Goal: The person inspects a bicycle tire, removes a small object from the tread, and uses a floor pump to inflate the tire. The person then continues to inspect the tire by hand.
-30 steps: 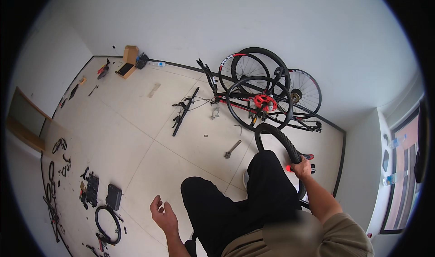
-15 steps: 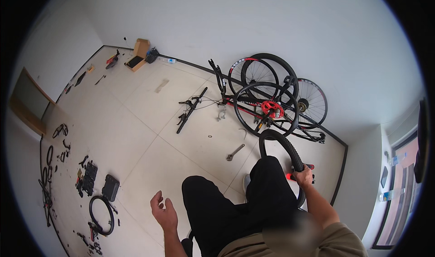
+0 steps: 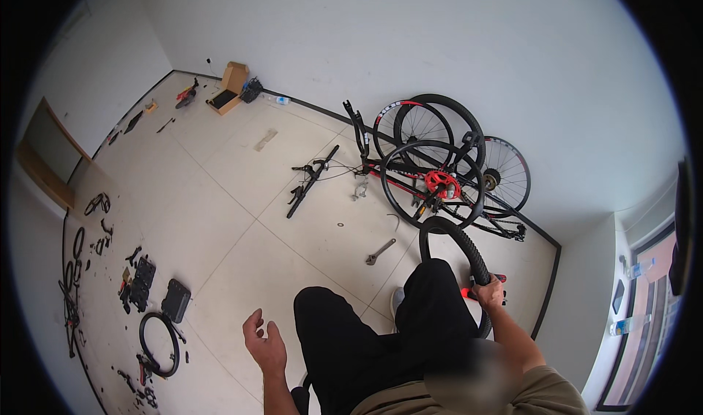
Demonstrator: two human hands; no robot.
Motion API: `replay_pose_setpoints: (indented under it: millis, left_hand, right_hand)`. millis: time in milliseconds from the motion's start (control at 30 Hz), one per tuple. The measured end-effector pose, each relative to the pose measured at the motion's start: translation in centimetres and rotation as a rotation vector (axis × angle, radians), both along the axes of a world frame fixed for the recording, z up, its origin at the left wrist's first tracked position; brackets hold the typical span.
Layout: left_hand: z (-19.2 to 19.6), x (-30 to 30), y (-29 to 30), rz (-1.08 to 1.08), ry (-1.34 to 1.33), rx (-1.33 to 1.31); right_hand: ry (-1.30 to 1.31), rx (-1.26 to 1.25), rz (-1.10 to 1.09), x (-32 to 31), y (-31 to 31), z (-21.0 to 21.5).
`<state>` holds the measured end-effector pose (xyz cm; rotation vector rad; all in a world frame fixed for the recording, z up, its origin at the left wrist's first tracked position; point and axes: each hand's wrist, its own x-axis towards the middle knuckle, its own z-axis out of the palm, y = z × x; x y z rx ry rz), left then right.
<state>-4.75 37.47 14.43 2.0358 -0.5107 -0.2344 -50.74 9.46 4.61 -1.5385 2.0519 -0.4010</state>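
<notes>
Two hands, one busy.
Right hand [image 3: 489,293] clamped round tyre [image 3: 455,239] and red tool [image 3: 466,293]; left hand [image 3: 265,343] spread, palm up, touching nothing.

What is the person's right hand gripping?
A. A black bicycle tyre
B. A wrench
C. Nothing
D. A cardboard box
A: the right hand is closed on the black bicycle tyre beside the knee, while the wrench lies on the floor and the left hand is open and empty.
</notes>
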Motion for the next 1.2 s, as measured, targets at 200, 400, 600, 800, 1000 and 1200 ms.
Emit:
replay_pose_setpoints:
  millis: [200, 400, 600, 800, 1000, 1200]
  left_hand:
    - [-0.1, 0.1, 0.0, -0.007, -0.01, 0.008]
    - [0.0, 0.0, 0.0, -0.008, -0.007, 0.006]
    - [0.0, 0.0, 0.0, -0.003, -0.008, 0.007]
    - [0.0, 0.0, -0.1, -0.005, -0.003, 0.004]
    - [-0.2, 0.1, 0.0, -0.009, -0.011, 0.001]
    - [-0.2, 0.1, 0.1, -0.005, 0.005, -0.008]
  right_hand:
    - [-0.014, -0.028, -0.036, 0.2, 0.0, 0.0]
    - [-0.008, -0.035, -0.036, 0.0, 0.0, -0.3]
    - [0.004, -0.012, -0.014, 0.1, 0.0, -0.1]
    - [0.002, 0.011, -0.005, -0.1, 0.0, -0.3]
    - [0.02, 0.012, -0.003, -0.2, -0.2, -0.9]
    - [0.023, -0.037, -0.023, 0.0, 0.0, -1.1]
